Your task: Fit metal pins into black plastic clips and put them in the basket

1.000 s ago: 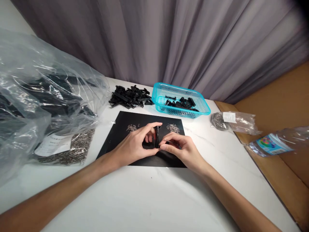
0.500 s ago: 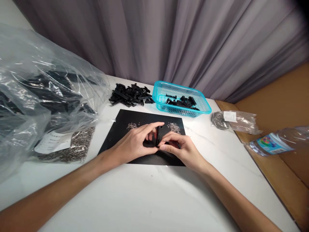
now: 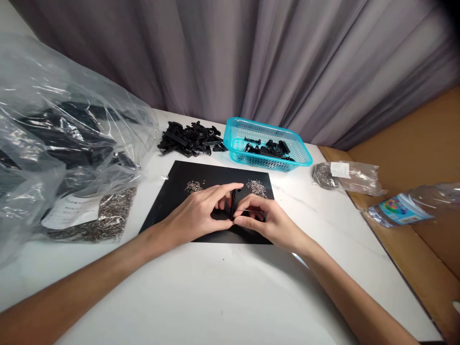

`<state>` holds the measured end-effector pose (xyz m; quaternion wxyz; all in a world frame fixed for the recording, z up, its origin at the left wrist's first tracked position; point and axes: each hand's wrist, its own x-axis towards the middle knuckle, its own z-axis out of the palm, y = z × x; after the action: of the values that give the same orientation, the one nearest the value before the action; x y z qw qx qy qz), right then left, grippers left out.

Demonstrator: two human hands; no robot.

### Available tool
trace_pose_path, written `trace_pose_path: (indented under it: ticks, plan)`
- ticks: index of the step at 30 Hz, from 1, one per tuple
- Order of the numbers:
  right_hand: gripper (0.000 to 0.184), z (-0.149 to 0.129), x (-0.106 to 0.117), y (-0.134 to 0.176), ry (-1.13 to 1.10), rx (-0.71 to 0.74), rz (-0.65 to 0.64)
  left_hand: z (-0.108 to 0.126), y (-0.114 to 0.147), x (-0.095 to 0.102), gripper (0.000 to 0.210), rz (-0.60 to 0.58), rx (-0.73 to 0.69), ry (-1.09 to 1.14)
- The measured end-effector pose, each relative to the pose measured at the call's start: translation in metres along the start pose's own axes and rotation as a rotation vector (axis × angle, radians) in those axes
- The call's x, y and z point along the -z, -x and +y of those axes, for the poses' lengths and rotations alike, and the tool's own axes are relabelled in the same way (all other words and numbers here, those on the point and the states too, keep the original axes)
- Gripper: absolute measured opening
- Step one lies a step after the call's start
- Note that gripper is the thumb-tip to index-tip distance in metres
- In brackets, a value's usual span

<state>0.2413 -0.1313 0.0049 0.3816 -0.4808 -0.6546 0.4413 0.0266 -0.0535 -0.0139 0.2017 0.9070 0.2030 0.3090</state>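
Note:
My left hand holds a narrow black plastic part on end between thumb and index finger, above the black mat. Close on its right, my right hand is pinched, thumb against fingers, at the lower side of the part. A thin, shiny metal piece shows at its fingers; its kind is too small to make out. On the mat lie two heaps of tiny metal pieces: a left heap and a right heap.
Behind the mat are a pile of black plastic parts and a blue basket holding more. A large clear bag and a bag of metal pieces stand left. A small bag and a plastic bottle lie right.
The view has shifted slightly. Both hands stay at the black part, and the right fingertips have moved a little, with the thin metal piece now lying flatter across them.

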Motion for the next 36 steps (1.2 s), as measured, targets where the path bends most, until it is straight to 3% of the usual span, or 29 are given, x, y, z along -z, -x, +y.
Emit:
trace_pose_path:
  ticks: [5,13,21,25,28,32,36]
  plan:
    - [0.034,0.000,-0.004,-0.001,-0.100,-0.071,0.041,0.003,0.001,0.000,0.070,0.054,-0.046,-0.031]
    - [0.023,0.004,-0.014,0.006,0.032,-0.005,0.082,0.002,0.003,0.003,0.062,0.094,-0.193,-0.090]
    - [0.024,-0.008,-0.005,0.002,0.077,0.062,0.168,-0.001,-0.002,0.004,0.069,0.150,-0.015,0.124]
    - [0.039,-0.013,0.004,0.006,0.153,0.216,0.321,0.000,-0.003,0.005,0.068,0.141,0.000,0.139]
    - [0.040,-0.013,0.005,0.010,0.176,0.214,0.396,0.002,-0.005,0.006,0.065,0.130,0.007,0.071]
    - [0.030,-0.013,-0.001,0.013,-0.068,0.169,0.307,0.006,-0.009,0.010,0.064,0.157,0.056,-0.065]
    - [0.018,-0.014,-0.007,0.013,-0.210,0.159,0.234,0.010,-0.011,0.014,0.059,0.141,0.080,0.013]
